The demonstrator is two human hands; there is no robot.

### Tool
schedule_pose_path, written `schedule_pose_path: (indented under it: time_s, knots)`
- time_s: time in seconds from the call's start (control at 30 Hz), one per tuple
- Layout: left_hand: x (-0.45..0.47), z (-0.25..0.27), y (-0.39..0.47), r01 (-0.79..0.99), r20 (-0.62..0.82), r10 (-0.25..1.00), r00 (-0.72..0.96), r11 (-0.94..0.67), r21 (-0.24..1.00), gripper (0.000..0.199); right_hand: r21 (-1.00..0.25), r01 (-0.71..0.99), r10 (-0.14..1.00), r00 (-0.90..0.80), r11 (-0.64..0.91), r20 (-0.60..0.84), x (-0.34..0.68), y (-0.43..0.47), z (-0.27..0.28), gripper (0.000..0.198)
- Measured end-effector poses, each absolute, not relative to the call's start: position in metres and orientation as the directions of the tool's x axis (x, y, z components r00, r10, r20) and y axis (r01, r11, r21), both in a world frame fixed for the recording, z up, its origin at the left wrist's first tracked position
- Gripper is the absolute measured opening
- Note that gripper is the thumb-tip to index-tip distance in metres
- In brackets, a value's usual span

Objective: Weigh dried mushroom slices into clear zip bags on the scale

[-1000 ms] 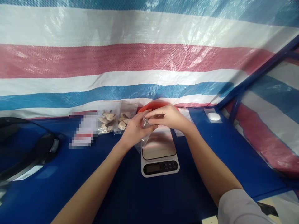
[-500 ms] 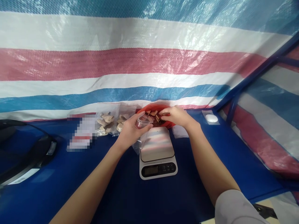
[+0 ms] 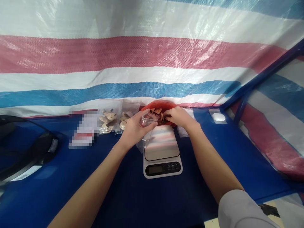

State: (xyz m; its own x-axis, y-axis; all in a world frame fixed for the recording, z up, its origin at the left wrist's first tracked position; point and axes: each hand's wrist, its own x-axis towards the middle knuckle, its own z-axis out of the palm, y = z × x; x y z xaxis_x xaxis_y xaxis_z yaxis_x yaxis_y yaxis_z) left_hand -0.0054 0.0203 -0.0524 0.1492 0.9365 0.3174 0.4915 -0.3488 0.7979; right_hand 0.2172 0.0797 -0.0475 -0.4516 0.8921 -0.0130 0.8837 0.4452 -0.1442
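My left hand (image 3: 135, 128) is closed around a clear plastic bag (image 3: 147, 120), its mouth spread between thumb and fingers beside the basin. My right hand (image 3: 179, 117) reaches into the red basin (image 3: 163, 103), fingers bent down among brown dried slices (image 3: 158, 111); its fingertips are partly hidden, so I cannot make out what they pinch. Just in front of the basin stands a kitchen scale (image 3: 162, 148) with a shiny plate and a dark display. The bag's lower end hangs over the scale's left edge.
Left of the basin lie two clear bags of pale dried slices, one bag (image 3: 108, 118) beside another bag (image 3: 124, 117). A black strapped device (image 3: 40, 152) rests far left. A white oval object (image 3: 218, 117) lies right. Flat plastic bags (image 3: 184, 131) sit under my right wrist. Striped sheeting (image 3: 118, 53) hangs behind.
My right hand has lowered deeper into the basin among the slices. My left hand still holds the bag at the basin's edge. The view has tilted down slightly.
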Motion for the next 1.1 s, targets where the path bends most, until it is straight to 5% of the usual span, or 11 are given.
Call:
schedule_pose_path:
  time_s: [0.33,0.63,1.1]
  knots:
    - [-0.006,-0.055,0.022,0.459,0.322,0.934,0.155,-0.357,0.814,0.071,-0.351,0.803,0.873,-0.477,0.481,0.104,0.223,0.078,-0.038,0.028]
    - [-0.004,-0.06,0.022,0.43,0.367,0.911,0.189,-0.413,0.803,0.065,-0.669,0.48,0.798,-0.522,0.568,0.303,0.21,0.055,-0.01,0.023]
    - [-0.002,-0.055,0.018,0.392,0.408,0.865,0.29,-0.497,0.774,0.054,-0.639,0.51,0.779,-0.579,0.576,0.24,0.189,0.046,-0.01,0.024]
